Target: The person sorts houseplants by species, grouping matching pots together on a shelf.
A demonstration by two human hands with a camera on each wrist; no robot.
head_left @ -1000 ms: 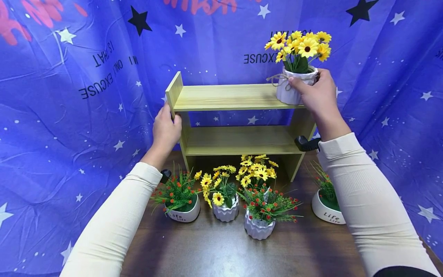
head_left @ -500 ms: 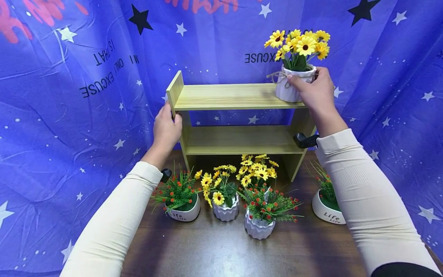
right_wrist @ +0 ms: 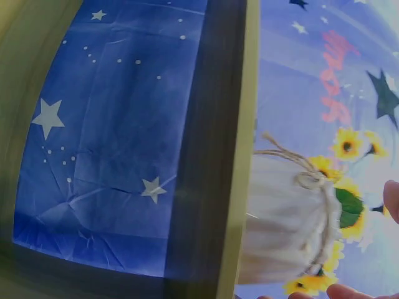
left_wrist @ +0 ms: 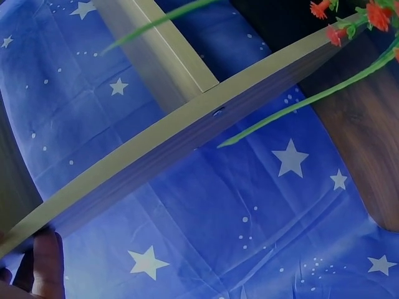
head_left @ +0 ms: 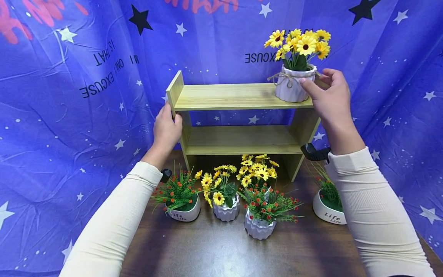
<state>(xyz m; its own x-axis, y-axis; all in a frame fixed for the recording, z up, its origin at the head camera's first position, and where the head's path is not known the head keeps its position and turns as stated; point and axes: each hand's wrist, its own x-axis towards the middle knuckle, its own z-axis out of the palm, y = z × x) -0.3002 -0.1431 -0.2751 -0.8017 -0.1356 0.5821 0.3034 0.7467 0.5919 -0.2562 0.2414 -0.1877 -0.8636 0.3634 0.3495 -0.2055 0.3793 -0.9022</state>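
Note:
A white ribbed flowerpot (head_left: 294,87) with a twine bow and yellow artificial daisies stands upright at the right end of the top board of a wooden shelf (head_left: 225,96). My right hand (head_left: 333,96) is at the pot's right side, fingers loosely spread, the thumb tip overlapping the pot's edge in the head view. In the right wrist view, the thumb (right_wrist: 391,200) shows apart from the pot, with fingertips (right_wrist: 343,291) along the bottom edge. On the left, my left hand (head_left: 167,129) grips the shelf's side panel, thumb in front; the left wrist view shows its fingers (left_wrist: 47,265) at the panel's edge.
Before the shelf on the dark wooden table (head_left: 194,250) stand two daisy pots (head_left: 225,211) and a ribbed pot of red flowers (head_left: 259,229). White "Life" planters sit left (head_left: 185,213) and right (head_left: 328,211). A blue starry curtain (head_left: 221,46) hangs behind.
My right hand has loosened from the flowerpot and shifted right, its fingers spreading. The pot stays near the top board's right end. My left hand keeps its place on the side panel.

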